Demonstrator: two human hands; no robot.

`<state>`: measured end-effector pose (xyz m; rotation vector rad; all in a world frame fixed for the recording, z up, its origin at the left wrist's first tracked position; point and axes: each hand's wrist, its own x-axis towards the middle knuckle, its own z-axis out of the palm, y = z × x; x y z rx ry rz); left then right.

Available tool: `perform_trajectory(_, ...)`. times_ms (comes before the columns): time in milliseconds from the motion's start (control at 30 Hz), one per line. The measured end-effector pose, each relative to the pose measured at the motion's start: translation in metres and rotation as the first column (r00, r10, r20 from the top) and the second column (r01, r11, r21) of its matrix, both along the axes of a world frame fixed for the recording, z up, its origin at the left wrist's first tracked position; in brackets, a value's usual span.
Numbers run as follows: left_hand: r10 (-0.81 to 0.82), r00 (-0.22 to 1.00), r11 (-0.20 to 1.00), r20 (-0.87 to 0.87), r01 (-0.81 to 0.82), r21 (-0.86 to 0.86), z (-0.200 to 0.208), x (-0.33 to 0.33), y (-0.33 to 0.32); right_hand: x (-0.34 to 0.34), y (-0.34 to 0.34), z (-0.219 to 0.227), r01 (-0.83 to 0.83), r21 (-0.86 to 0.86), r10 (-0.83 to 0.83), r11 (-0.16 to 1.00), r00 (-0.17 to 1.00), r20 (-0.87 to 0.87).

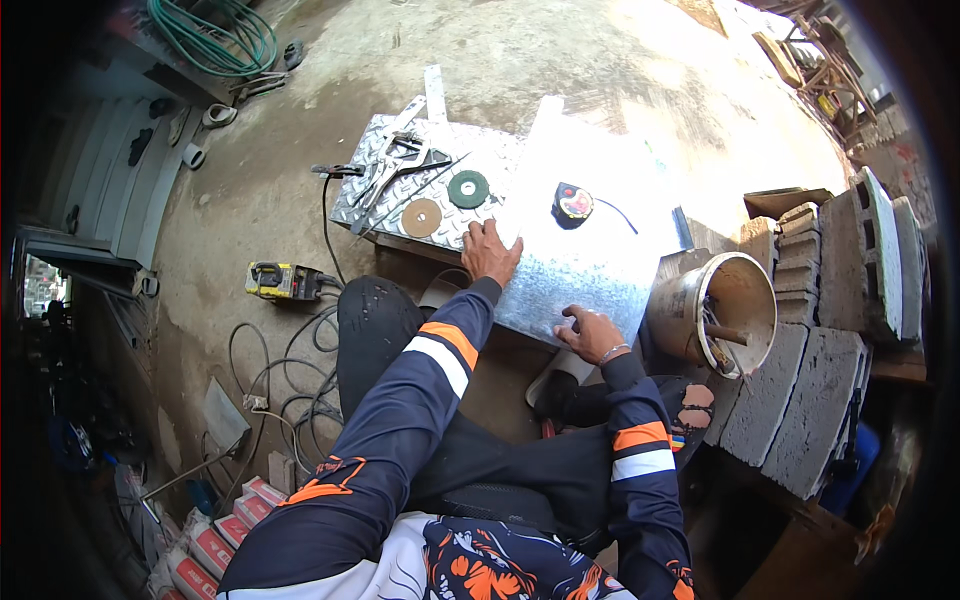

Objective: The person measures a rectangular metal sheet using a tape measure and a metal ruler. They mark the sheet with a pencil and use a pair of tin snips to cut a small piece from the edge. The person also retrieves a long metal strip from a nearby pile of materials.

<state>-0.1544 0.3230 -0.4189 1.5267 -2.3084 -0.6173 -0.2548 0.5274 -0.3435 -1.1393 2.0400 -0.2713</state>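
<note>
A shiny galvanized metal sheet (585, 270) lies over the right part of a low table topped with diamond plate (497, 150). My left hand (490, 252) rests palm down at the sheet's left edge, fingers apart. At its near edge is my right hand (594, 336), thumb and forefinger spread, gripping nothing visible. A black tape measure (573, 203) with a red and yellow label sits on the sheet. Left of it on the plate are a green abrasive disc (480, 190), a tan disc (409, 217) and metal locking clamps (398, 165).
A dirty white bucket (684, 320) holding tools stands right of the table, beside stacked concrete blocks (785, 395). On the left floor are a yellow and black welding machine (290, 282) and tangled cables (290, 345). A green hose (225, 45) lies coiled at the far left.
</note>
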Motion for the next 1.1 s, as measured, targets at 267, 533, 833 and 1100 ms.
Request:
perform_trajectory(267,-0.015,1.0,0.993,0.004,0.015,0.115,0.0,0.003,-0.006,-0.005,0.008,-0.001,0.02,-0.001,-0.02,1.0,0.999,-0.025)
perform_trajectory(533,-0.038,0.999,0.987,0.017,0.035,0.156,0.004,0.032,-0.002,-0.016,0.009,-0.005,0.121,0.022,-0.118,0.992,0.987,-0.105)
perform_trajectory(833,0.069,0.973,0.877,0.218,-0.163,0.451,0.04,0.085,0.02,-0.023,0.0,-0.014,0.196,-0.149,-0.22,0.969,0.96,-0.172)
perform_trajectory(1100,-0.487,0.852,0.829,0.191,0.383,0.408,0.119,0.097,-0.031,-0.071,-0.107,-0.034,0.113,-0.398,-0.293,0.911,0.854,-0.43)
